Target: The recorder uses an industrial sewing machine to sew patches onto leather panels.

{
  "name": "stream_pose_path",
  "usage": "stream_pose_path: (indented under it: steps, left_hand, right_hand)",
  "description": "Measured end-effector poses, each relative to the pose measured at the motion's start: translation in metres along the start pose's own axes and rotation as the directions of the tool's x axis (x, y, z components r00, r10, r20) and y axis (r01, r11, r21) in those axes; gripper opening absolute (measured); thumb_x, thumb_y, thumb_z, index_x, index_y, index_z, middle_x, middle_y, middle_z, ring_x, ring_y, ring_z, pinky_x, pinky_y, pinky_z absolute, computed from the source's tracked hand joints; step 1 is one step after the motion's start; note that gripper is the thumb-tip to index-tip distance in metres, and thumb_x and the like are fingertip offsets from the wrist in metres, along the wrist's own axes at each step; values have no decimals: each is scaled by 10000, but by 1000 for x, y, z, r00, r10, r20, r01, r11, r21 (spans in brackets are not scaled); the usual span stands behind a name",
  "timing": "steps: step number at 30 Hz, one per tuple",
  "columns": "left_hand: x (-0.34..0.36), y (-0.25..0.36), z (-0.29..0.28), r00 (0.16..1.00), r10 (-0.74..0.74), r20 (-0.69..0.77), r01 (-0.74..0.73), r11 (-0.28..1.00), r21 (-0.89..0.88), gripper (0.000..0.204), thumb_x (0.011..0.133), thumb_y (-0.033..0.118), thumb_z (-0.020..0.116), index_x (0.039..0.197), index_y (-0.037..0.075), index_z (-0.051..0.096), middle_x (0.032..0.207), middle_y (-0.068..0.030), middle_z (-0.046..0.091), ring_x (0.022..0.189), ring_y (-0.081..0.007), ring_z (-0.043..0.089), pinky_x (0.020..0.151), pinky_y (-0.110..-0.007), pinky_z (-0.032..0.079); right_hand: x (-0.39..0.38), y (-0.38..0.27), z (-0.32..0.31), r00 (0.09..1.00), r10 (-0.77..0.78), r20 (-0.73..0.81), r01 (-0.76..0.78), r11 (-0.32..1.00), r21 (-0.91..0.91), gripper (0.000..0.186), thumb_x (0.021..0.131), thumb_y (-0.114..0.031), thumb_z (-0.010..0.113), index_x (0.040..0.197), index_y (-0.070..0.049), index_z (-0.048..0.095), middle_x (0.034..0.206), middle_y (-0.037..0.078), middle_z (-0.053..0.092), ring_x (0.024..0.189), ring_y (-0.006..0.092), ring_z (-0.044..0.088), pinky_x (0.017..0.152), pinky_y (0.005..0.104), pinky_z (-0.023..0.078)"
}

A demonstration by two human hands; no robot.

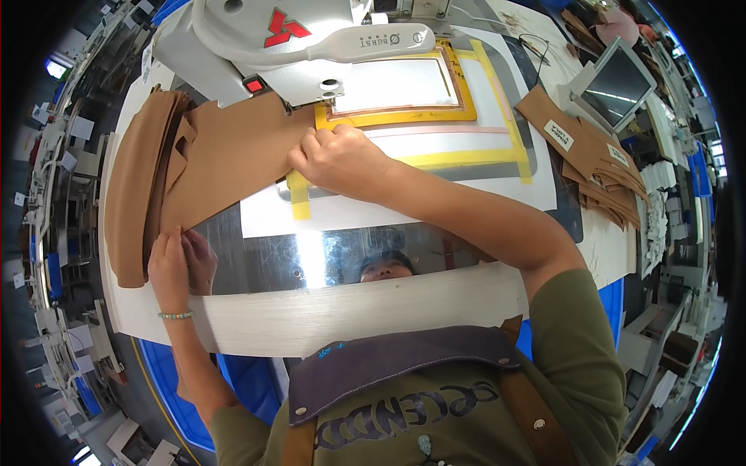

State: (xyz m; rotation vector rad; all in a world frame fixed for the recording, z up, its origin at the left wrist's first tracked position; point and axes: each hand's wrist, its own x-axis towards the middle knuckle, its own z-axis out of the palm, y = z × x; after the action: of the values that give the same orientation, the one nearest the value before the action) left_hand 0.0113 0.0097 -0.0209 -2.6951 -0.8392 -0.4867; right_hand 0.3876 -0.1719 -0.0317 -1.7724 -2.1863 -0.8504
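A brown fabric panel [233,151] stretches from the stack at the left to the yellow frame under the machine head. With fingertips pinched together, my left hand [171,268] grips the panel's near left corner. My right hand [342,159] has its fingers curled on the panel's right end, close to the near left corner of the yellow frame [396,118]. White sheet shows inside this frame. Beside the panel's left end lies a thick folded stack of brown fabric [134,210]; a small cut-out shape shows near the panel's left end.
A white sewing machine head [256,35] overhangs the far side of the panel. Yellow tape [458,159] borders a white sheet on the shiny metal plate [264,264]. At the right are labelled brown pieces [594,155] and a small screen [618,81].
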Motion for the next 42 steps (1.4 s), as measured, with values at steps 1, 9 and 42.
stream_pose_path:
  steps: [1,9,42]
  left_hand:
    - [-1,2,1,1000,4,-3,-4,1000,-1,240,964,15,657,1187,-24,738,1117,-128,739,993,-321,713,874,-415,594]
    - [4,11,0,998,47,-44,-48,998,-31,256,902,-22,678,1151,-29,739,1058,-119,706,948,-301,693,825,-405,586]
    - [133,166,40,938,344,30,-305,867,-394,500,1021,180,673,1500,45,627,1702,-91,460,1566,-374,391,1277,-490,320]
  right_hand:
    - [0,2,1,1000,3,0,-3,1000,-3,141,820,-127,775,895,-82,664,767,13,629,701,158,696,556,293,505]
    - [-21,17,-28,990,-23,-137,20,999,-27,109,791,-121,770,808,-139,664,887,-15,591,775,129,608,603,264,473]
    - [-224,107,-89,789,570,229,-591,806,30,575,1111,-458,547,1495,-35,615,1659,169,449,1566,383,344,1265,577,288]
